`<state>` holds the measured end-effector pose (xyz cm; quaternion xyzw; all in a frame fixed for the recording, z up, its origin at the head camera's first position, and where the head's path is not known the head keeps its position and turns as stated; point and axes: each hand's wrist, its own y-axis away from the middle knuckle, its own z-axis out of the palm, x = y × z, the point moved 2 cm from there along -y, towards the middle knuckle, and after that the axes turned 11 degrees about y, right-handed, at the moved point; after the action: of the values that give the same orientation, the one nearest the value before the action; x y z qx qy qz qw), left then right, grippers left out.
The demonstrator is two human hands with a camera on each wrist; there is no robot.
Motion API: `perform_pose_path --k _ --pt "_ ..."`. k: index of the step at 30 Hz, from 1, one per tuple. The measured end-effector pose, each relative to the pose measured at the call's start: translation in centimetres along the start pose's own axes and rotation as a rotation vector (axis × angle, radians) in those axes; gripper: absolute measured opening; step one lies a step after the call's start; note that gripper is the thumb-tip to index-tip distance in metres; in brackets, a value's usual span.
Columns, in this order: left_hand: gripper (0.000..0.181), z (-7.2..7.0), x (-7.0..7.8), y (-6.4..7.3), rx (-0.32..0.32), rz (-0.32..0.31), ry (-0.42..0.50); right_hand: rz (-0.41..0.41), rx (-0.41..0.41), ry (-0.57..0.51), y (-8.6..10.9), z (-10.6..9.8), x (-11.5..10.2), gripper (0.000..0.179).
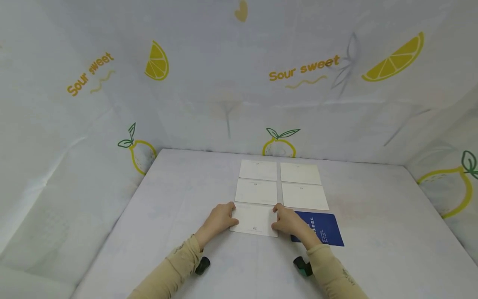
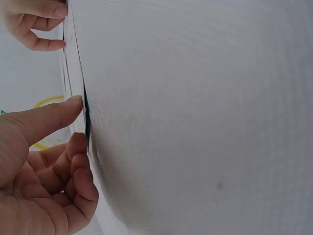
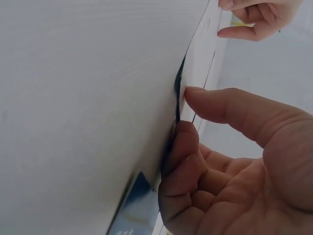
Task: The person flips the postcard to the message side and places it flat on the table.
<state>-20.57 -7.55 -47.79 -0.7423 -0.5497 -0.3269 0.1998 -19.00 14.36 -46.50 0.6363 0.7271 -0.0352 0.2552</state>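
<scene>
A white card (image 1: 254, 220) with a small printed mark near its front edge lies between my hands in the head view. My left hand (image 1: 218, 218) pinches its left edge between thumb and fingers. At the right edge, my right hand (image 1: 290, 221) pinches it the same way. The right wrist view shows a dark blue underside below the card's pale face (image 3: 197, 61), its edge slightly bent at my thumb. Beside and partly under my right forearm in the head view lies a blue card (image 1: 330, 229) with white lettering.
Behind the held card, several white cards lie in two columns, including a left one (image 1: 257, 191) and a right one (image 1: 304, 196). A printed cloth wall (image 1: 209, 116) rises at the table's back edge. Black wrist devices (image 1: 203, 265) show under both forearms.
</scene>
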Motion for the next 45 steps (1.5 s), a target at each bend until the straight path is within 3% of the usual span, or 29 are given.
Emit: perform_pose_path --k 10,14,19,25,31,34,40,45 --pt "0.036 -0.2 0.8 -0.7 0.023 -0.022 -0.104 0.015 0.09 -0.091 0.4 -0.7 1.2 0.04" --pt "0.039 0.0 1.8 -1.0 0.041 0.0 -0.069 0.005 0.127 -0.13 1.1 -1.8 1.9 0.042" --pt "0.043 0.9 3.6 -1.4 0.018 0.072 0.079 -0.003 0.17 -0.117 2.7 -3.8 3.4 0.046" --pt "0.049 2.9 5.5 -1.6 -0.108 0.084 0.278 0.039 0.199 -0.076 4.5 -5.5 5.6 0.055" --pt "0.055 5.4 7.5 -1.2 -0.267 -0.056 0.604 0.128 0.175 -0.067 6.0 -5.9 8.0 0.064" --pt "0.055 6.5 8.5 -0.8 -0.316 -0.124 0.71 0.177 0.155 -0.077 6.5 -5.7 9.0 0.067" --pt "0.056 8.9 9.5 -0.8 -0.35 -0.218 0.856 0.28 0.089 -0.089 7.2 -5.3 10.6 0.074" --pt "0.054 10.1 9.8 -1.0 -0.339 -0.267 0.965 0.32 0.074 -0.107 7.5 -5.0 11.5 0.079"
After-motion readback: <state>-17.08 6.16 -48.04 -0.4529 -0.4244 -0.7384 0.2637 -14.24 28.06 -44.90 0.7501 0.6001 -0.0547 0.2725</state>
